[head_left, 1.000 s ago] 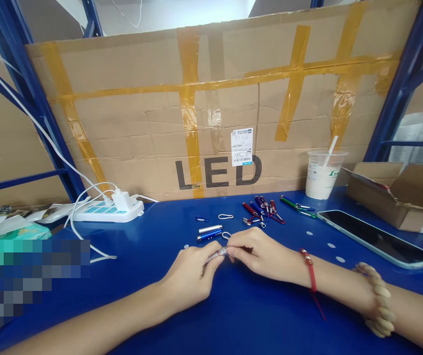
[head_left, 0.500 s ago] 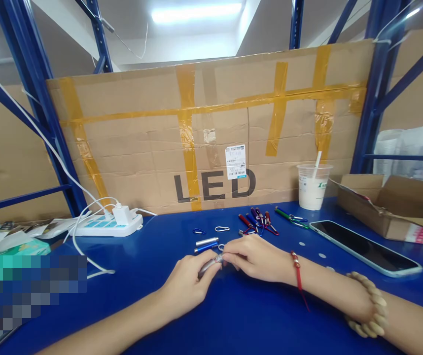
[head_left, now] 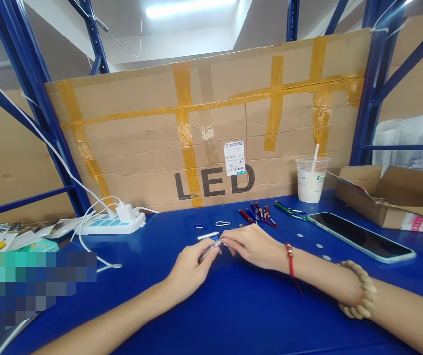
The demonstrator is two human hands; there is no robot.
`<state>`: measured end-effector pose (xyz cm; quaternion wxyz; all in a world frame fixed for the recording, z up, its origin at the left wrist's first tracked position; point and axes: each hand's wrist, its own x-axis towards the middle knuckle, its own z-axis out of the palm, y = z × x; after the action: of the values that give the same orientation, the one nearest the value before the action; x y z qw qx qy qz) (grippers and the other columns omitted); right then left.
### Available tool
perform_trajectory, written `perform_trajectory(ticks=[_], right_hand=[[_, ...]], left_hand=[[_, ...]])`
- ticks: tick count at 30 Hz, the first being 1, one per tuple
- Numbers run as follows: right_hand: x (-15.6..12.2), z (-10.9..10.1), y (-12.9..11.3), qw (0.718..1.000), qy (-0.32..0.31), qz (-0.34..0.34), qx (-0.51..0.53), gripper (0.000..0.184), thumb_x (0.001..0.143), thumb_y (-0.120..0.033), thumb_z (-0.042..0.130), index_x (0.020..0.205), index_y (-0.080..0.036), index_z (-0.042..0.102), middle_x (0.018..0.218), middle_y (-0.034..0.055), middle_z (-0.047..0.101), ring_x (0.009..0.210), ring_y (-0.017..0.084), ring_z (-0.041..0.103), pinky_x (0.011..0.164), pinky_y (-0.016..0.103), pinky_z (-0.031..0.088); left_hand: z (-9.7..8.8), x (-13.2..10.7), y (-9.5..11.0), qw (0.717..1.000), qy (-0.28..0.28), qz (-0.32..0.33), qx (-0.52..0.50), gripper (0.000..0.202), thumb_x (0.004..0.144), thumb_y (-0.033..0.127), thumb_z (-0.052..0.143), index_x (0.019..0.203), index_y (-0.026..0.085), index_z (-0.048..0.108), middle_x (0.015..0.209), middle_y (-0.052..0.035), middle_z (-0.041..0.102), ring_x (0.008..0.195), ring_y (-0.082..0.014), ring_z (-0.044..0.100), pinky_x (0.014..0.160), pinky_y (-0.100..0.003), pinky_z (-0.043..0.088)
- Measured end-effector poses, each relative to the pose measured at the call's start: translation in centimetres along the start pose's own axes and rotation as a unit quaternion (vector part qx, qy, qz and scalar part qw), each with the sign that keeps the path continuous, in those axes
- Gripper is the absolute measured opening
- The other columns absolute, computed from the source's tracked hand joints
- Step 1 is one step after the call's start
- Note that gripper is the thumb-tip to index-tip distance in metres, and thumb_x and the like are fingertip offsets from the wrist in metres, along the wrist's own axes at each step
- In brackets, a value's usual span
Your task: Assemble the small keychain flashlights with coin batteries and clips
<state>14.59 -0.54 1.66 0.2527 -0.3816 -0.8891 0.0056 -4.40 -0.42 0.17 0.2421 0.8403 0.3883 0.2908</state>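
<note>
My left hand (head_left: 189, 268) is closed around a small silver flashlight (head_left: 210, 249) that points up and to the right. My right hand (head_left: 252, 246) pinches the flashlight's far end; what its fingertips hold there is hidden. Both hands rest on the blue table (head_left: 233, 305). Just beyond them lie another silver flashlight (head_left: 207, 235), a blue carabiner clip (head_left: 200, 227) and a silver carabiner clip (head_left: 222, 223). A cluster of red and blue flashlights with clips (head_left: 258, 214) lies farther back, with a green one (head_left: 289, 210) to its right.
A taped cardboard sheet marked LED (head_left: 211, 138) stands behind the table. A white power strip with a charger (head_left: 113, 222) sits at the left, a plastic cup with a straw (head_left: 310, 178), a phone (head_left: 361, 236) and an open cardboard box (head_left: 392, 197) at the right.
The view has tilted upward, so everything sits lower in the frame. Both hands stay on the silver flashlight with only slight finger shifts.
</note>
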Motion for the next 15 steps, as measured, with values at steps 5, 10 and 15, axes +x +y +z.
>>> perform_trajectory(ticks=[5, 10, 15], right_hand=[[0.1, -0.2, -0.1, 1.0, 0.006, -0.012, -0.003, 0.032, 0.092, -0.023, 0.036, 0.072, -0.017, 0.059, 0.062, -0.0012, 0.062, 0.058, 0.01, 0.056, 0.055, 0.02, 0.034], [-0.1, 0.2, 0.0, 0.998, 0.035, -0.049, -0.022, 0.03, 0.09, -0.02, 0.039, 0.067, -0.016, 0.059, 0.066, 0.0014, 0.063, 0.06, 0.011, 0.055, 0.056, 0.021, 0.034], [-0.6, 1.1, -0.3, 0.998, 0.048, -0.051, 0.006, 0.033, 0.089, -0.022, 0.038, 0.063, -0.016, 0.057, 0.062, 0.003, 0.062, 0.057, 0.012, 0.055, 0.056, 0.021, 0.035]], left_hand=[[-0.1, -0.2, 0.3, 1.0, 0.0, 0.009, 0.012, 0.034, 0.089, 0.037, 0.034, 0.096, 0.018, 0.06, 0.067, 0.0007, 0.056, 0.056, -0.0108, 0.045, 0.051, -0.021, 0.033], [0.0, -0.6, 0.6, 0.998, 0.0, 0.019, 0.062, 0.031, 0.09, 0.033, 0.033, 0.098, 0.02, 0.06, 0.065, 0.002, 0.057, 0.053, -0.011, 0.045, 0.053, -0.021, 0.032], [0.1, -1.0, 0.4, 0.989, 0.006, 0.033, 0.142, 0.028, 0.09, 0.029, 0.033, 0.098, 0.024, 0.059, 0.073, 0.0015, 0.063, 0.059, -0.0133, 0.054, 0.057, -0.022, 0.034]])
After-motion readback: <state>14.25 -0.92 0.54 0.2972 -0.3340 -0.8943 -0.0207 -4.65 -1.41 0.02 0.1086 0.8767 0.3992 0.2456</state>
